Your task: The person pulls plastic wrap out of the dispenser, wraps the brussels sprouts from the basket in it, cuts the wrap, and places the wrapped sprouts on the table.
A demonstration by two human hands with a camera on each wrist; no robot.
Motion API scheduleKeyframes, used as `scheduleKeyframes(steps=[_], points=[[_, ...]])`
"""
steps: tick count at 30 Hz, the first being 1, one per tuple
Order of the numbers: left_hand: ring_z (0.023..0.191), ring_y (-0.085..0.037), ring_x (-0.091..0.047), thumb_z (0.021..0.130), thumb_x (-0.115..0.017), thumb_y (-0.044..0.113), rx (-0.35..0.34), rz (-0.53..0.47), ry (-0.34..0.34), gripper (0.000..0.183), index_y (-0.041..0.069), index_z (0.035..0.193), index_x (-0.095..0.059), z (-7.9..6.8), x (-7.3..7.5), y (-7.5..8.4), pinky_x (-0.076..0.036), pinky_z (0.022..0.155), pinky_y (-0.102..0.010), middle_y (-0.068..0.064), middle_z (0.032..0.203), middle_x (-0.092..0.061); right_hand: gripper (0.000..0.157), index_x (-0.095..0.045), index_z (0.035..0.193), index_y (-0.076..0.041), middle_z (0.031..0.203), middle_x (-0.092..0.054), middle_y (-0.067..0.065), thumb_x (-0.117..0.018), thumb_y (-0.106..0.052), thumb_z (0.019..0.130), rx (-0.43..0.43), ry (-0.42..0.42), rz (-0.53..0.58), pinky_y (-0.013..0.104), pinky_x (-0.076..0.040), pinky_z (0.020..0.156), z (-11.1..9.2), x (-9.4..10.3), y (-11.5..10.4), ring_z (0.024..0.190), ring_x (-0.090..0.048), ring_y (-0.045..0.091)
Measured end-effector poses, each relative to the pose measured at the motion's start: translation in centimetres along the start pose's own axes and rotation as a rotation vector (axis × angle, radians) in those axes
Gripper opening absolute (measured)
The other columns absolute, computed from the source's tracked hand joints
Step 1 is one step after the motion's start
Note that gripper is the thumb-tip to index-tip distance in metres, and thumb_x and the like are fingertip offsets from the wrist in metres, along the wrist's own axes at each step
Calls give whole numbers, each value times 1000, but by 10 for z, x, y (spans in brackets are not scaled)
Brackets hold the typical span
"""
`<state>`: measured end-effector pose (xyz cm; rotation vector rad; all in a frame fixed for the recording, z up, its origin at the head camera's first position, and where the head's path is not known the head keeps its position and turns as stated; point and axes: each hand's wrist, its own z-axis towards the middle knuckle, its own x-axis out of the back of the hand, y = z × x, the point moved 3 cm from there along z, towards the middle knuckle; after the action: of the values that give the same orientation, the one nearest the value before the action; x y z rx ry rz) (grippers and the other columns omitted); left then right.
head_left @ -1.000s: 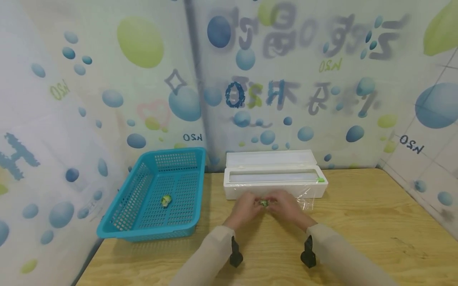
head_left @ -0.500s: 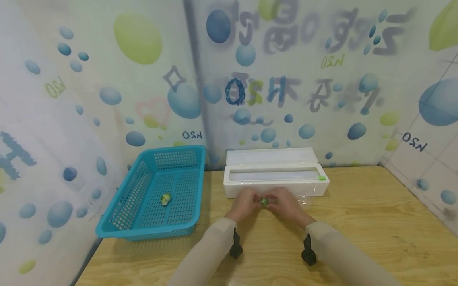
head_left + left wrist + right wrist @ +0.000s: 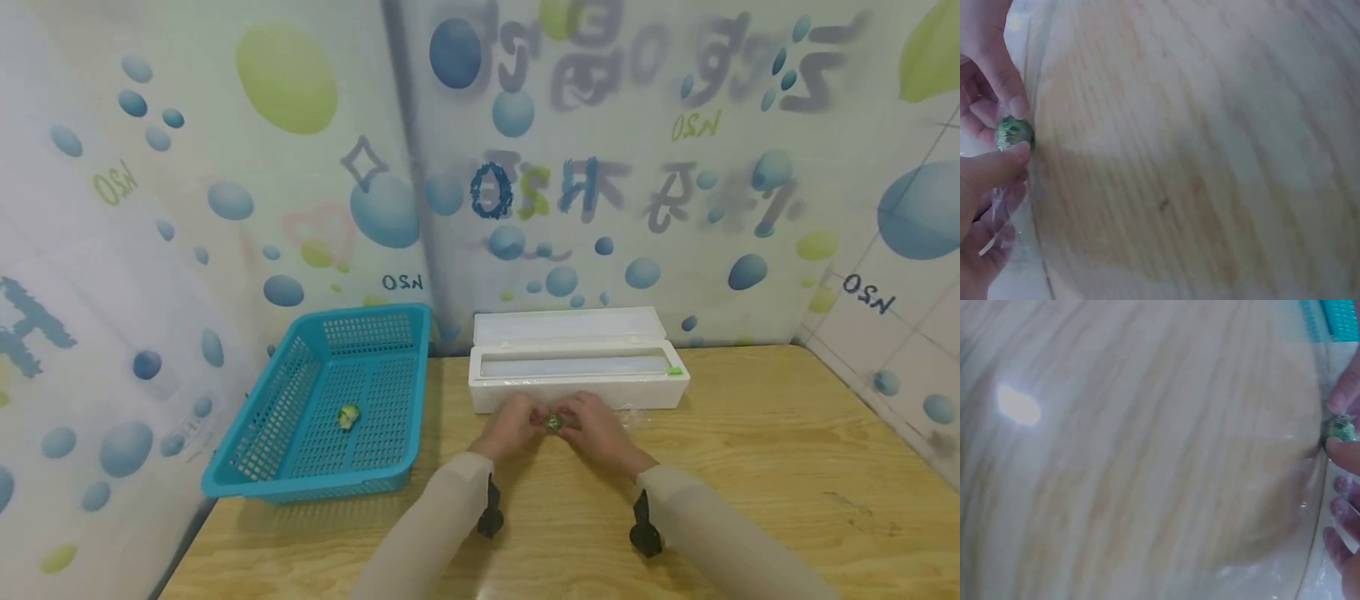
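Both hands meet over the table, just in front of a white cling film box. My left hand [image 3: 512,428] pinches a small green Brussels sprout [image 3: 553,423] from its left side, thumb and fingers bent around it. From the other side my right hand [image 3: 597,430] pinches the same sprout, its thumb near the left one. Clear cling film [image 3: 999,203] wraps the sprout and runs over the left fingers. More film [image 3: 632,415] shows beyond the right hand, at the box front. In the right wrist view the sprout [image 3: 1340,428] sits between both thumbs, partly covered.
The white cling film box [image 3: 585,394] stands at the back with its lid up and a green slider [image 3: 674,371] at its right end. On the left, a blue plastic basket [image 3: 416,400] holds another Brussels sprout [image 3: 348,416]. A printed curtain rises behind the wooden table [image 3: 750,467].
The film hanging by the right hand has drawn in and lies lower and smaller against the box. The fingers have shifted slightly around the sprout. The basket and box stay put.
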<state>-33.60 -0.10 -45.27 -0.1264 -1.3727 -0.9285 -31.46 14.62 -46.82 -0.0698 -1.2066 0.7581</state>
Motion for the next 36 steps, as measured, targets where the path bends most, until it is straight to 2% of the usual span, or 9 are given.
scheduleKeyframes(steps=[6, 8, 13, 16, 19, 23, 27, 31, 36], points=[[73, -12, -56, 71, -70, -2, -47, 96, -15, 16, 7, 84, -68, 0, 4, 6, -45, 66, -21, 0, 78, -64, 24, -68, 98, -5, 98, -63, 7, -70, -2, 74, -35, -26, 99, 44, -43, 84, -1, 9, -2, 96, -55, 26], [74, -11, -56, 71, -70, 0, -24, 136, -29, 16, 7, 85, -68, 0, 5, 10, -45, 67, -22, 1, 79, -63, 25, -68, 100, -4, 100, -64, 8, -69, -3, 76, -46, -28, 111, 45, -42, 86, -1, 14, -2, 97, -55, 27], [71, -11, -54, 77, -70, 6, 82, 131, -91, 6, 8, 83, -68, 1, 9, 20, -44, 64, -23, 3, 77, -61, 23, -68, 104, -4, 105, -63, 10, -66, -10, 82, -109, -24, 164, 46, -42, 87, -4, 34, 1, 102, -54, 30], [73, -10, -56, 79, -68, 6, 110, 136, -113, 8, 8, 86, -70, 3, 12, 28, -45, 65, -22, 3, 80, -63, 21, -67, 103, -2, 102, -63, 11, -64, -8, 84, -117, 1, 168, 46, -44, 84, -7, 51, 6, 98, -55, 30], [77, -8, -58, 80, -68, 8, 108, 119, -130, 13, 9, 93, -71, 7, 14, 37, -46, 67, -20, 2, 86, -66, 18, -68, 100, -1, 96, -63, 11, -65, -6, 83, -97, 53, 128, 46, -45, 80, -11, 69, 15, 92, -57, 30], [77, -7, -59, 83, -68, 14, 99, 57, -147, 14, 10, 96, -70, 13, 18, 48, -46, 66, -19, 2, 87, -67, 18, -67, 99, 0, 97, -62, 14, -66, -8, 83, -108, 118, 88, 50, -43, 82, -16, 93, 31, 94, -55, 32], [75, -6, -58, 85, -66, 16, 85, 15, -170, 13, 10, 95, -71, 18, 21, 55, -45, 64, -18, 2, 86, -66, 25, -65, 103, 2, 107, -55, 22, -68, -11, 82, -194, 153, 54, 56, -36, 87, -25, 114, 50, 103, -47, 40], [74, -5, -58, 83, -67, 10, 72, -11, -198, 13, 8, 96, -71, 23, 21, 58, -45, 64, -17, 1, 86, -67, 37, -62, 110, 4, 118, -45, 29, -70, -17, 81, -279, 127, 43, 61, -30, 88, -33, 127, 68, 110, -36, 48], [75, -6, -57, 82, -66, 3, 39, -51, -194, 15, 7, 95, -71, 30, 23, 63, -45, 64, -17, 1, 89, -67, 43, -60, 112, 5, 120, -43, 31, -69, -25, 82, -283, 94, 31, 63, -26, 88, -34, 133, 78, 111, -32, 50]])
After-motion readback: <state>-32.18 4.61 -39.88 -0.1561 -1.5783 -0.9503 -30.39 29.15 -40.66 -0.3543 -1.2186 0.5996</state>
